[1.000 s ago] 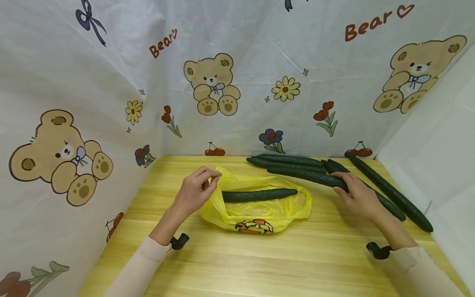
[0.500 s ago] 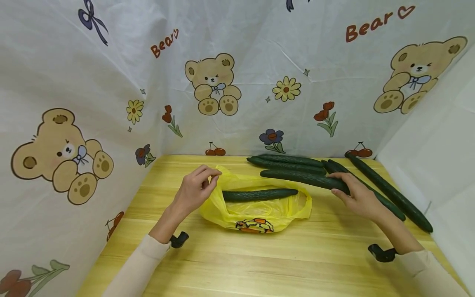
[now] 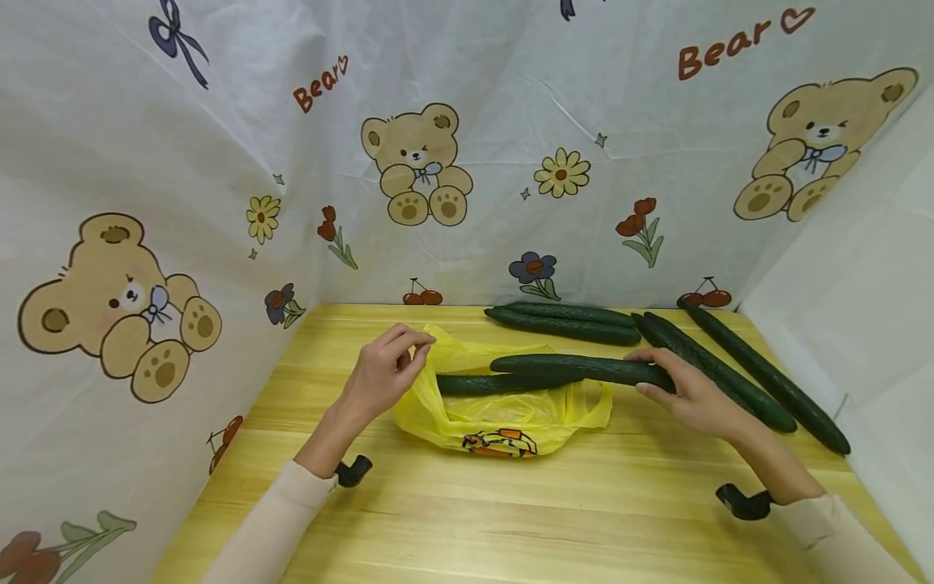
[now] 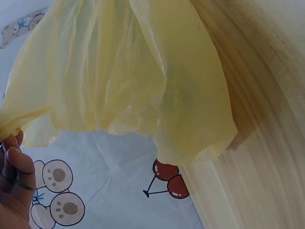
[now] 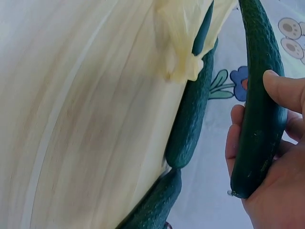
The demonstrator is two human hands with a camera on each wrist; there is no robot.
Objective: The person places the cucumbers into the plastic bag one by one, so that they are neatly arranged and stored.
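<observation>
"What's on my left?"
"Your left hand (image 3: 387, 369) pinches the edge of the yellow bag (image 3: 430, 422), which gapes between your hands with one cucumber (image 3: 474, 385) inside."
"And on my right?"
"Your right hand (image 3: 693, 393) grips a second cucumber (image 3: 569, 367) near its end, over the bag; more cucumbers (image 3: 711, 362) lie beyond and right of that hand"
</observation>
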